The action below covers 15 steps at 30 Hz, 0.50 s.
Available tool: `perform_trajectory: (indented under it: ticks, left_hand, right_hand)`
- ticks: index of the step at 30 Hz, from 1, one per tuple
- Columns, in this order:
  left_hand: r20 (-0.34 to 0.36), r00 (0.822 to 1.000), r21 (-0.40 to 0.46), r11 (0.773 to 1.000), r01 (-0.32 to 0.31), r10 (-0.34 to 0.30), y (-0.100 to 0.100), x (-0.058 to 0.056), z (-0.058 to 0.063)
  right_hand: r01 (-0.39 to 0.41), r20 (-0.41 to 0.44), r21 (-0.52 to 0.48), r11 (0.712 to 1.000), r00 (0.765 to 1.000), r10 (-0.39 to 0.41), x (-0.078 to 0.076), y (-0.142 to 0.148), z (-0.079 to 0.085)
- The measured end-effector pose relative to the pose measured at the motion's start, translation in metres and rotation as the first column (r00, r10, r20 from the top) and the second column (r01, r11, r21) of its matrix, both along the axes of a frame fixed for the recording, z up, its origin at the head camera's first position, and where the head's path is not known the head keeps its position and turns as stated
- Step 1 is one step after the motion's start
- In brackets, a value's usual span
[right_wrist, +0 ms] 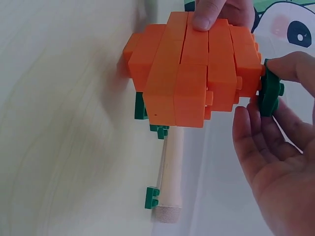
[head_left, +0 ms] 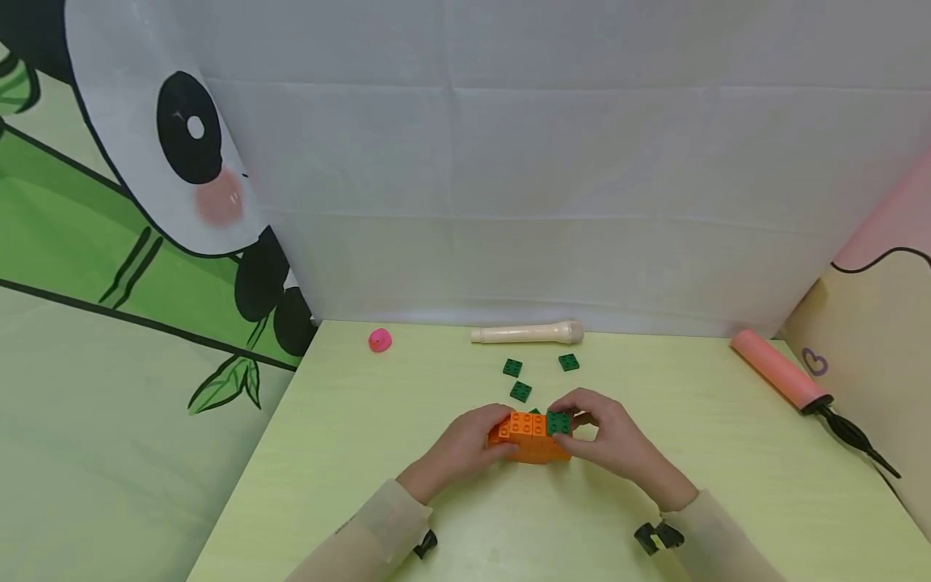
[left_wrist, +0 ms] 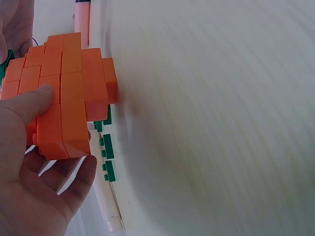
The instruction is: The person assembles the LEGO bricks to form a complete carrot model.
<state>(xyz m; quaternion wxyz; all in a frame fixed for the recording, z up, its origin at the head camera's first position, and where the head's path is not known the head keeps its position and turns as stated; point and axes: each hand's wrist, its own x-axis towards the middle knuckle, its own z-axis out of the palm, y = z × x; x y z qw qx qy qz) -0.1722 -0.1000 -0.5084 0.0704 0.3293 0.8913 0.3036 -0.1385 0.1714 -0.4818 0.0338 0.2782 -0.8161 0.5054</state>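
Observation:
A stepped build of orange toy bricks (head_left: 534, 449) stands near the middle of the table, studs showing on top. My left hand (head_left: 468, 440) grips its left side, the thumb lying across the front face of the orange bricks (left_wrist: 73, 98). Between thumb and fingers my right hand (head_left: 609, 432) pinches a flat green brick (right_wrist: 269, 88) at the top right of the build, right at the orange studs. Behind the build lie loose green bricks (head_left: 520, 391), one of them partly hidden by it.
At the back of the table lies a cream microphone-shaped thing (head_left: 527, 333). A small pink round piece (head_left: 380, 340) sits at the back left. Along the right edge rests a pink cylinder with a black handle (head_left: 778, 369). A pale cloth wall (head_left: 451, 162) rises behind.

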Motion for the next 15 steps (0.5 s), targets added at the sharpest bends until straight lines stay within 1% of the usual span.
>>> perform_trajectory:
  ticks: [6,9,15]
  left_hand:
    - [-0.013,1.000,-0.004,1.000,0.007,-0.008,-0.0002,-0.0012,-0.0014]
    - [-0.015,1.000,-0.007,1.000,0.010,-0.010,0.0000,-0.0017,-0.0019]
    - [-0.001,1.000,-0.004,1.000,0.005,-0.005,-0.0006,-0.0030,-0.0034]
  right_hand:
    - [-0.005,-0.053,0.033,0.999,0.999,0.006,-0.0023,-0.0013,0.0003]
    - [0.009,-0.074,0.054,0.999,0.997,-0.005,-0.0029,-0.0021,0.0000]
    - [0.030,-0.072,0.094,0.995,0.997,-0.023,-0.0022,-0.0049,0.0036]
